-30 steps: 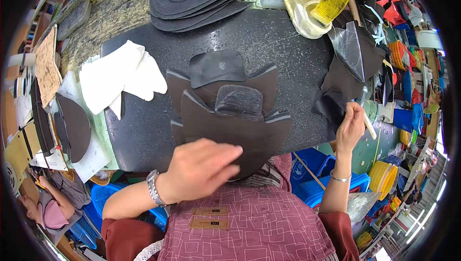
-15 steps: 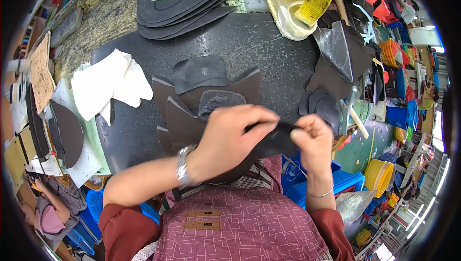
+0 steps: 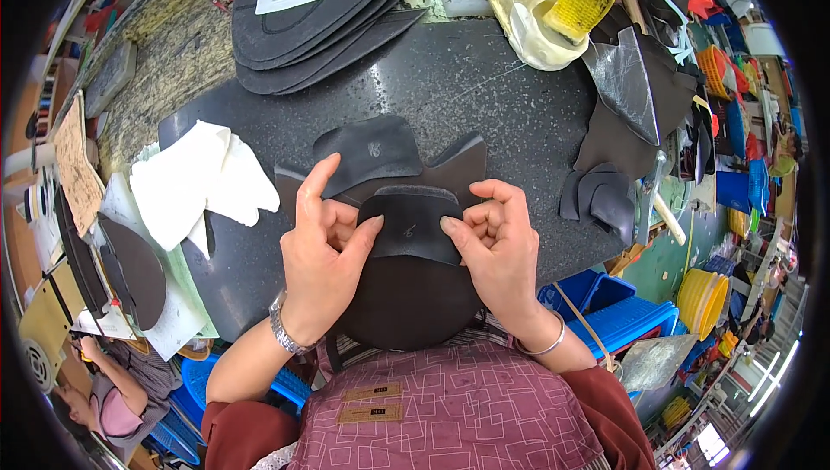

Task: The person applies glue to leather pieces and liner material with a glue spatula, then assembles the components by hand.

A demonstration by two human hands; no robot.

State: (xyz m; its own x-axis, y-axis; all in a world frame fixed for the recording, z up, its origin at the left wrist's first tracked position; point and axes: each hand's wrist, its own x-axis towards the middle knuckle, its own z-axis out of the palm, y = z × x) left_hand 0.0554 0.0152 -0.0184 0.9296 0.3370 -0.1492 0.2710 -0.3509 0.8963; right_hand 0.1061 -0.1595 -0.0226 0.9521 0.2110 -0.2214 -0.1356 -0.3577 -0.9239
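Observation:
Close in front of me, a small black leather piece (image 3: 411, 226) with a curved edge and a pale mark lies over a larger, rounded dark piece (image 3: 411, 301). My left hand (image 3: 327, 249) grips its left edge, thumb on top and index finger raised. At the right edge, my right hand (image 3: 501, 241) holds it the same way, its other fingers curled. Just beyond lies another black leather piece (image 3: 367, 154) with a pale mark, resting on brown-black cut pieces (image 3: 462, 163). What my fingertips touch beneath the piece is hidden.
The dark work slab (image 3: 484, 81) carries a stack of black panels (image 3: 324, 25), white cloth (image 3: 203, 180) and small black pieces (image 3: 601, 202). A glue-coated pot (image 3: 545, 42) holds a yellow applicator (image 3: 585, 3). A hammer (image 3: 666, 206) lies right; blue crates (image 3: 622, 323) stand below. Another person (image 3: 117, 383) sits at left.
My left hand has moved left and turned, and my right hand has come inward and lower. The black piece, previously mostly covered and blurred between them, now lies face up between both thumbs.

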